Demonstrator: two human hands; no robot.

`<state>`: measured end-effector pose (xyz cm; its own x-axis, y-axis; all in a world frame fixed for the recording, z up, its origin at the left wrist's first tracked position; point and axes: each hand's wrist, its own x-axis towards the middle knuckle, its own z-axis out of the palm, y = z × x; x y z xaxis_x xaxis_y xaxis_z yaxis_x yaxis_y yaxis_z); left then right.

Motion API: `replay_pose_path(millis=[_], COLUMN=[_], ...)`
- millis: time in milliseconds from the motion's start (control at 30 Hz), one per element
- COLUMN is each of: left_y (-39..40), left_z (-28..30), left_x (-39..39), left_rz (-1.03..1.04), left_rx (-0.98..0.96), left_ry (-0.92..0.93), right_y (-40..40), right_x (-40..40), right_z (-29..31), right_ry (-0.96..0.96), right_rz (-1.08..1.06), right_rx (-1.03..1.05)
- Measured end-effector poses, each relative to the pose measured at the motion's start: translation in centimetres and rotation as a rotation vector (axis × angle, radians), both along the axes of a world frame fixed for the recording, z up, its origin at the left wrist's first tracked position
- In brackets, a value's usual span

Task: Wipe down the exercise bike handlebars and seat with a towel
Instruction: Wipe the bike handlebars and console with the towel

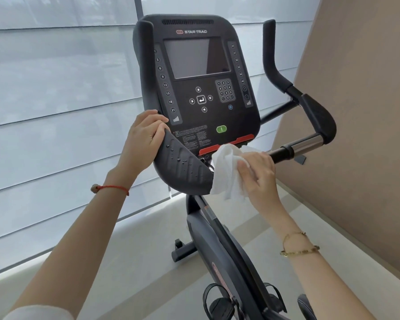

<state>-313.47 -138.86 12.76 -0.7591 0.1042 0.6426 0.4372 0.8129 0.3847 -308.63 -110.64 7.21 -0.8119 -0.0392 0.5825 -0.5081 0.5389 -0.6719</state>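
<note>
Left hand [146, 135] was wrapped around the wet left pad [183, 167] of the handlebars, droplets all over it. Right hand [259, 174] had the white towel [226, 169] bunched up, pressed against the middle bar.

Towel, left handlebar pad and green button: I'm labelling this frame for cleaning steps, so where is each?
towel [226, 168]: head view, on the white folded cloth's middle.
left handlebar pad [183, 167]: head view, on its wet ribbed top.
green button [221, 129]: head view, on its face.
</note>
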Motion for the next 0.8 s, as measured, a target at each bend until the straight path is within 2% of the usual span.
replay_pose_path(millis=[133,233,433,567,700,800], left_y=[-0.9,-1.7,-3.8,-4.1,-4.0,-3.8], left_z=[0.0,0.4,0.9,0.7,-0.2,-0.5], left_x=[-0.4,-0.8,-2.6,-3.5,-4.1,-4.4], left_rz=[-0.038,-0.125,-0.327,-0.415,-0.453,-0.455], left_rx=[-0.068,-0.112,-0.154,-0.092,-0.063,-0.062], left_ry=[0.053,0.088,0.062,0.078,0.089,0.110], right_y=[-2.9,-6.0,-11.9,-11.9,-11.9,-14.0], right_x=[2.4,2.5,1.9,4.0,5.5,4.2], right_z=[0.8,1.2,3.7,3.1,2.0,3.3], right_ry=[-0.085,-0.037,0.069,0.000,-0.067,-0.113], right_rz=[0.068,-0.041,-0.196,-0.251,-0.332,-0.400], right_rx=[-0.124,-0.089,0.142,0.360,0.392,0.448])
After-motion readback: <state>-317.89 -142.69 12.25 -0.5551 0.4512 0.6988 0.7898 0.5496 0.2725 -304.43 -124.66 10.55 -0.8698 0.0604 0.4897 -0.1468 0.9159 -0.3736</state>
